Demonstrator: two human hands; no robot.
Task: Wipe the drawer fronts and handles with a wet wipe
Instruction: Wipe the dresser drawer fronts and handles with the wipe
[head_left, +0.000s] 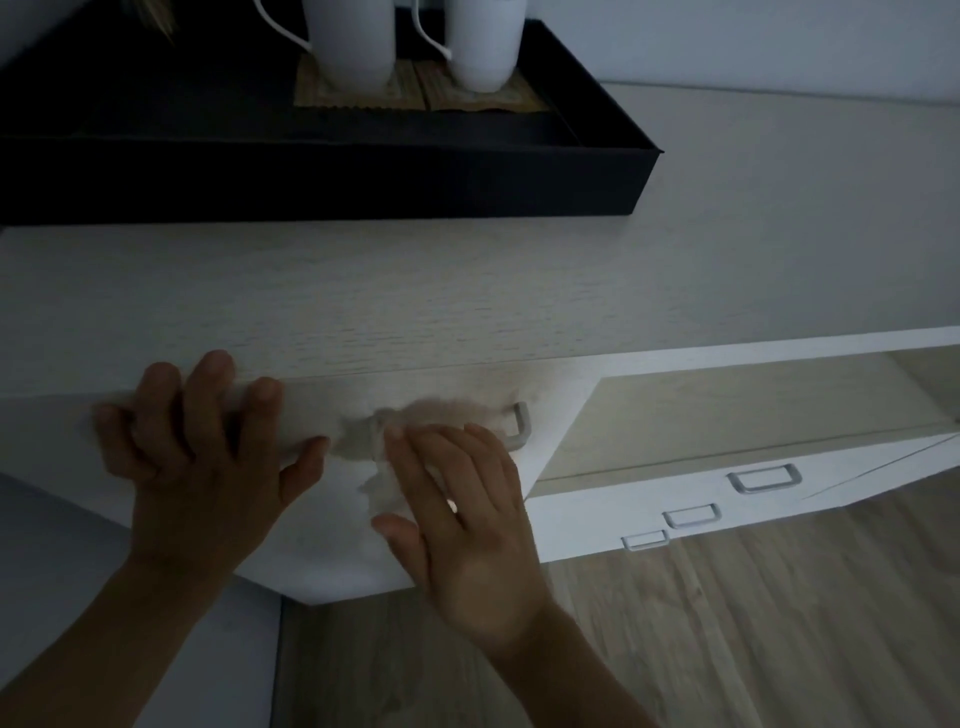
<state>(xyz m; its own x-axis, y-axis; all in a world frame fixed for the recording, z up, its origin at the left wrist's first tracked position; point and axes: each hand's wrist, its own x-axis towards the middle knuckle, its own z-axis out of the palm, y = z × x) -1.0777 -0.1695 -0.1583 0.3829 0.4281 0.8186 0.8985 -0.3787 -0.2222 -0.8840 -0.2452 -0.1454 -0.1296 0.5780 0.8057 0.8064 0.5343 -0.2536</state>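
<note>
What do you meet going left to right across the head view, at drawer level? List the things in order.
left hand gripping the drawer front → wet wipe → bare end of the drawer handle → near small handle → middle small handle → far small handle. The right hand overlaps the wipe, so it is left out.

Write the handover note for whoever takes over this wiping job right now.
Left hand: grips the front edge of the cabinet top.
Right hand: straight fingers press the wet wipe on the top drawer front, beside its handle.
Done: this front is being wiped; how much is finished, cannot tell.
Left, probably: this handle, then the fronts with three small handles to the right.
</note>
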